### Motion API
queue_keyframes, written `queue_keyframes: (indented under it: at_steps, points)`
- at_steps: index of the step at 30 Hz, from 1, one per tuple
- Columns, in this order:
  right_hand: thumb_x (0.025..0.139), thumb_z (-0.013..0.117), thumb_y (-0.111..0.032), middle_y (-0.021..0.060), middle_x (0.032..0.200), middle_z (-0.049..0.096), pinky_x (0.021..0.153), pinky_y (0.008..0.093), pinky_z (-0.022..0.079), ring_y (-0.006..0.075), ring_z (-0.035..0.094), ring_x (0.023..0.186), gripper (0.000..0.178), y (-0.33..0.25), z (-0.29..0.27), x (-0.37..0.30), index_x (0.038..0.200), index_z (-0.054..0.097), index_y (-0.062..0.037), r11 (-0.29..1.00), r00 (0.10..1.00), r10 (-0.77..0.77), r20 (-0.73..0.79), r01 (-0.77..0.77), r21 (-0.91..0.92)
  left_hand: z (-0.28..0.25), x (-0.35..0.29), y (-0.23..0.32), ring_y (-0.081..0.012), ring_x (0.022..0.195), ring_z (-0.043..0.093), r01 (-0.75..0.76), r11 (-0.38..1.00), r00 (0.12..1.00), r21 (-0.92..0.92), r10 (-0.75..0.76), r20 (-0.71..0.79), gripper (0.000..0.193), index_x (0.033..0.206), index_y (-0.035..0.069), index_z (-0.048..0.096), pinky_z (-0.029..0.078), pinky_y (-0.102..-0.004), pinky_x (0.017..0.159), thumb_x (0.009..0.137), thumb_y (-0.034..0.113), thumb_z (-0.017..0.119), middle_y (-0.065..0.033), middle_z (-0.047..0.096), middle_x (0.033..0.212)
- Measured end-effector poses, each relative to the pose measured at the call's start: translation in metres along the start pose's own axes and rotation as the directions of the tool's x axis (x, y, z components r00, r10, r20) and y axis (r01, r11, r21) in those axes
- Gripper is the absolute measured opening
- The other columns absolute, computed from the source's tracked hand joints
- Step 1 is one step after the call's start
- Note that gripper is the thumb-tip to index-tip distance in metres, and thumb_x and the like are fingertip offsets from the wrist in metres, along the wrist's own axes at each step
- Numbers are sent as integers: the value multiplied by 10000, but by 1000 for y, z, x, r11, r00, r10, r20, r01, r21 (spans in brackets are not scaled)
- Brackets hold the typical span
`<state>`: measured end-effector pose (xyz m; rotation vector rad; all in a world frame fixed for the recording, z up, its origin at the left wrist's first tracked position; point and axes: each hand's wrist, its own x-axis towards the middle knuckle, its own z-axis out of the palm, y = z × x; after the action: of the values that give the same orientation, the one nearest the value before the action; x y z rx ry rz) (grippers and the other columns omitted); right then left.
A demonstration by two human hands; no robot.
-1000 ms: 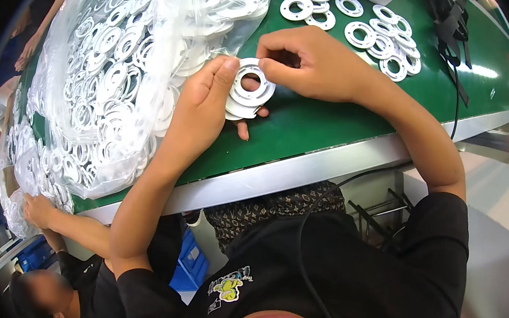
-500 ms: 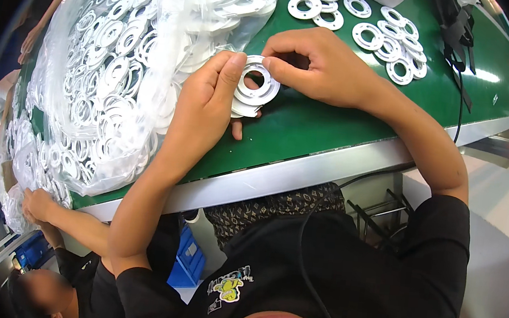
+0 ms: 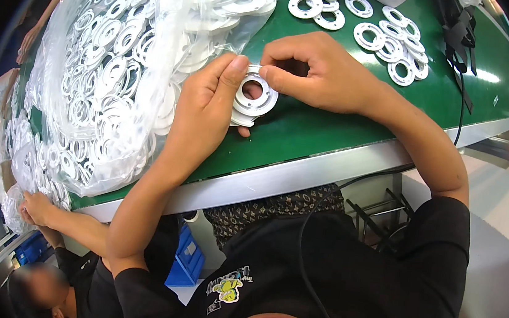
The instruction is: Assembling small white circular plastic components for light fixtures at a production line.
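Observation:
White flanged rings (image 3: 263, 103), at least two in a small stack, are gripped by my left hand (image 3: 206, 99) above the green table. Its thumb presses on the upper left rim, and its other fingers are partly hidden behind the rings. Thumb and index finger of my right hand (image 3: 319, 73) pinch the upper right edge of the top ring. To the left, a clear plastic bag (image 3: 169, 57) full of similar white rings lies wide open.
Loose white rings lie in a group (image 3: 393, 49) and a smaller cluster (image 3: 320, 7) at the far right. A black strap with a cable (image 3: 459, 38) lies beyond them. A metal edge (image 3: 264, 183) borders the green table (image 3: 306, 139). At lower left, a co-worker's hand (image 3: 38, 208) touches plastic.
The held rings have tilted and shifted slightly downward. My right hand has lowered a little along with them; less of my left fingers shows below the stack.

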<state>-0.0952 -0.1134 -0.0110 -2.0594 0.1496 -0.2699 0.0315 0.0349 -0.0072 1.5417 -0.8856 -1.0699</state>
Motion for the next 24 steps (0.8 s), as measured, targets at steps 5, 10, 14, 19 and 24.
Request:
queue_keyframes:
  at_steps: [5,10,14,19,24]
  points:
    - [897,565,-224,25,648,497,525,260,340,103,416,576,233,4,-4,0,818,594,-7,1000,999,-13,47,14,-20,0,-2,1,-74,537,545,8,997,1000,79,-8,10,391,931,-12,569,456,-222,446,1010,319,376,-42,593,714]
    - [882,575,-244,74,642,515,539,292,373,164,458,577,254,1,-6,2,795,588,-6,999,998,-36,54,37,-15,1,-7,4,-83,558,559,-31,993,999,114,30,17,368,976,-7,571,455,-223,471,1014,296,366,-49,609,726]
    - [812,622,-205,96,669,542,543,333,424,245,546,603,182,-3,-2,-2,769,580,-33,933,937,-337,-87,321,-160,1,-14,10,-153,573,580,-219,937,975,273,221,25,260,997,4,577,457,-268,537,1005,186,392,-94,616,741]
    - [703,660,-123,52,641,510,511,339,413,242,528,588,125,-12,2,-3,708,550,-66,808,822,-549,-151,475,-350,-4,-12,6,-249,625,581,-522,696,826,494,556,91,173,952,5,592,457,-300,568,969,101,449,-128,615,780]
    - [714,664,-127,50,633,510,498,336,408,240,528,576,125,-8,5,-2,722,560,-59,836,831,-521,-195,450,-315,-2,-9,3,-234,625,579,-568,658,788,494,609,94,203,964,-19,580,461,-300,577,983,103,419,-128,606,805]
